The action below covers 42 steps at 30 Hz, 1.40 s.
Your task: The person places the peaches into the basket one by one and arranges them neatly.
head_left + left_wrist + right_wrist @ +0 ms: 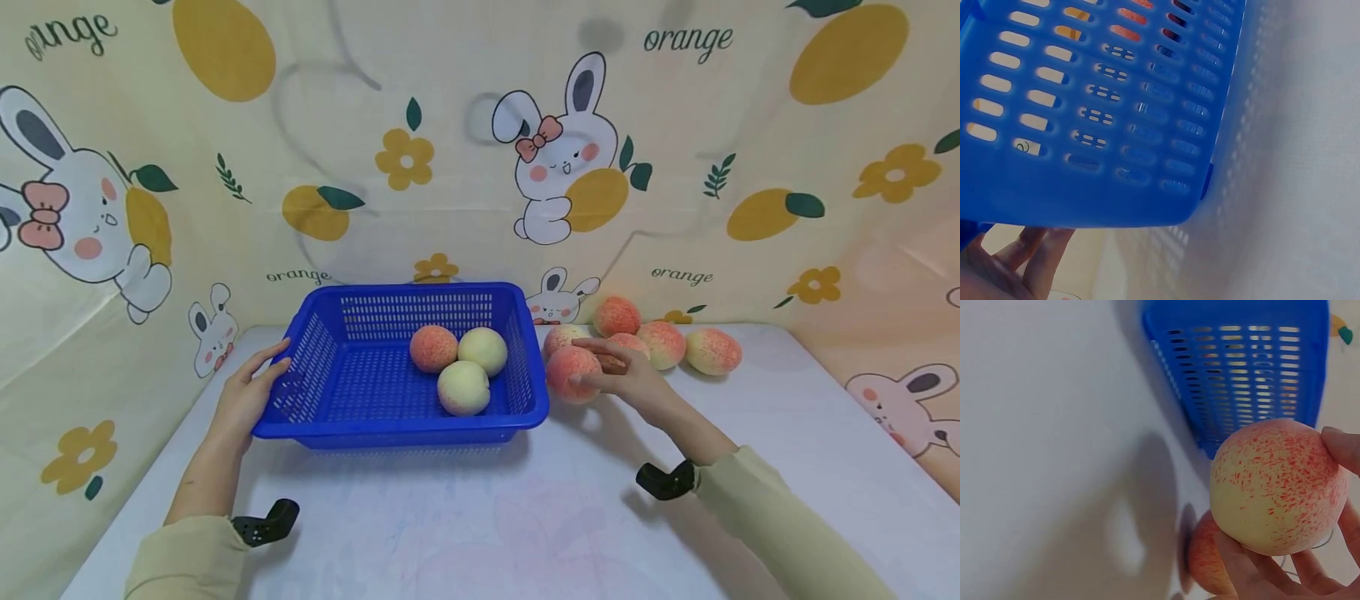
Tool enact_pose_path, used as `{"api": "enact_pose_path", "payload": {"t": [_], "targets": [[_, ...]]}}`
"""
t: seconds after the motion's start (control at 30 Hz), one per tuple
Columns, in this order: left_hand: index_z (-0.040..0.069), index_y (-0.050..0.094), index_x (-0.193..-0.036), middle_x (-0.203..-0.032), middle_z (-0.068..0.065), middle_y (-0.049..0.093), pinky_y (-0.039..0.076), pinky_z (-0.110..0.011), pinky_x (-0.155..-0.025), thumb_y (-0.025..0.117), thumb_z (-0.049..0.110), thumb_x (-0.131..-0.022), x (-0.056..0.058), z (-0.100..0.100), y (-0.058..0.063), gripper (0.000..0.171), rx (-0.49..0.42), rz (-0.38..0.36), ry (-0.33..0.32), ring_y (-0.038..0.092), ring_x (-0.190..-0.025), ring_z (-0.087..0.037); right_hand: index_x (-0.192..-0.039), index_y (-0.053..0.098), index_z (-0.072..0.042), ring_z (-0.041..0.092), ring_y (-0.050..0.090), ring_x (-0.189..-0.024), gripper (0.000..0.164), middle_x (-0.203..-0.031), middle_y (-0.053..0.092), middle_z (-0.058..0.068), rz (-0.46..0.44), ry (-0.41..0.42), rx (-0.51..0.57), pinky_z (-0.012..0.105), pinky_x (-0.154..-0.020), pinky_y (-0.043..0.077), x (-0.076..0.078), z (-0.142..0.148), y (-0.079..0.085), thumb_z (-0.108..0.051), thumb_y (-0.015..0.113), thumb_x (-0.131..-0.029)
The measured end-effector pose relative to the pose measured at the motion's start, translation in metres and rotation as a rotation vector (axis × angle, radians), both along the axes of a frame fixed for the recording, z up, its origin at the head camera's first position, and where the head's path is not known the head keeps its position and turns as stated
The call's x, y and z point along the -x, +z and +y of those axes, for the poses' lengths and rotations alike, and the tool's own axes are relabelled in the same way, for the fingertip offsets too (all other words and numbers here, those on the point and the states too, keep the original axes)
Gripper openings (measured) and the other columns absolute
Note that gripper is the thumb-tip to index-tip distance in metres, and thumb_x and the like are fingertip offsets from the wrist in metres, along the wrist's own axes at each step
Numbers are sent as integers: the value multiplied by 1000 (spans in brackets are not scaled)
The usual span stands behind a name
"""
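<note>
A blue plastic basket (pixel 405 429) with slotted walls stands on the table, holding a reddish peach (pixel 433 348) and two pale peaches (pixel 463 388). My left hand (pixel 247 396) grips the basket's left rim; in the left wrist view its fingers (pixel 1047 259) show past the basket's end wall. Just off the basket's right side, my right hand (pixel 626 379) holds a pink-and-cream peach (pixel 573 375) between thumb and fingers. The right wrist view shows this held peach (pixel 1279 487) raised above the table, with the slotted basket wall (pixel 1241 375) beyond it.
Several more peaches (pixel 663 345) lie in a loose group at the table's back right, partly hidden behind my right hand. The white table (pixel 480 525) ends at a printed cloth backdrop (pixel 450 167) with rabbits and oranges.
</note>
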<state>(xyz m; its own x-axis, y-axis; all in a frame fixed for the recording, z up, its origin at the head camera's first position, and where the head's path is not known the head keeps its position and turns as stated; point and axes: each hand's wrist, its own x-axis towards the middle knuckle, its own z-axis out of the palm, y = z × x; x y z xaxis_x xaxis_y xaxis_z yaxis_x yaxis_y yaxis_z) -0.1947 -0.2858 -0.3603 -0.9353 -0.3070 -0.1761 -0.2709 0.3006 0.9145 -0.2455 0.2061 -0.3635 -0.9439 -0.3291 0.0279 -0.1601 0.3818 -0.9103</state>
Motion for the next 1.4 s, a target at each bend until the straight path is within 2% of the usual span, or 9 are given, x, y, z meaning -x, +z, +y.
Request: {"api": "enact_pose_path", "payload": {"t": [0.27,0.4,0.5,0.67,0.87,1.07,1.23,1.4], "targets": [[27,34,-149,-160,-13,15,22,-62,-111,43,47,-98,0,1,1,56,-3,-1,-1,24,-141,-47,-138,50,-9,37,50,-122,57,-143,47,14,30,1,3,32,-86,50,2,0,15,-17,71,-86],[27,34,-149,-161,-13,14,22,-62,-111,44,48,-98,0,1,1,56,-6,-4,-1,24,-141,-46,-138,50,-12,36,46,-127,56,-141,48,12,35,-25,-23,45,-98,44,3,-3,26,-22,71,-86],[28,33,-149,-161,-12,14,22,-61,-111,44,49,-98,1,0,2,56,-7,-4,-4,24,-141,-46,-138,52,-16,36,45,-129,57,-142,48,8,50,-34,-58,51,-102,40,6,-6,35,-28,72,-86],[26,33,-150,-161,-12,15,24,-59,-111,43,46,-99,0,-1,2,56,-2,8,-7,27,-140,-44,-139,50,-21,32,47,-129,60,-144,46,3,40,-32,-76,48,-97,44,12,-15,49,-34,73,-85],[26,34,-149,-160,-13,18,28,-55,-110,43,46,-99,-1,-1,1,55,7,26,-11,33,-136,-41,-139,49,-16,35,45,-130,60,-147,43,5,65,-3,-28,56,-104,36,18,-24,61,-28,72,-86],[26,33,-149,-160,-13,17,26,-58,-111,43,46,-99,-2,-1,2,55,9,22,-15,29,-139,-43,-139,50,-22,35,39,-135,61,-148,43,2,42,-25,-50,57,-108,32,19,-36,68,-36,73,-84],[26,33,-149,-160,-13,16,25,-57,-111,43,46,-99,-2,-1,2,55,-1,20,-20,29,-139,-43,-139,49,-27,37,38,-135,61,-150,39,-1,1,-24,-37,59,-105,35,20,-47,71,-39,73,-84],[26,33,-149,-160,-13,16,25,-58,-111,43,45,-99,-2,0,3,55,-4,15,-20,28,-139,-44,-137,51,-27,34,44,-130,60,-146,43,-1,4,-12,-6,56,-101,41,23,-61,73,-38,74,-83]]}}
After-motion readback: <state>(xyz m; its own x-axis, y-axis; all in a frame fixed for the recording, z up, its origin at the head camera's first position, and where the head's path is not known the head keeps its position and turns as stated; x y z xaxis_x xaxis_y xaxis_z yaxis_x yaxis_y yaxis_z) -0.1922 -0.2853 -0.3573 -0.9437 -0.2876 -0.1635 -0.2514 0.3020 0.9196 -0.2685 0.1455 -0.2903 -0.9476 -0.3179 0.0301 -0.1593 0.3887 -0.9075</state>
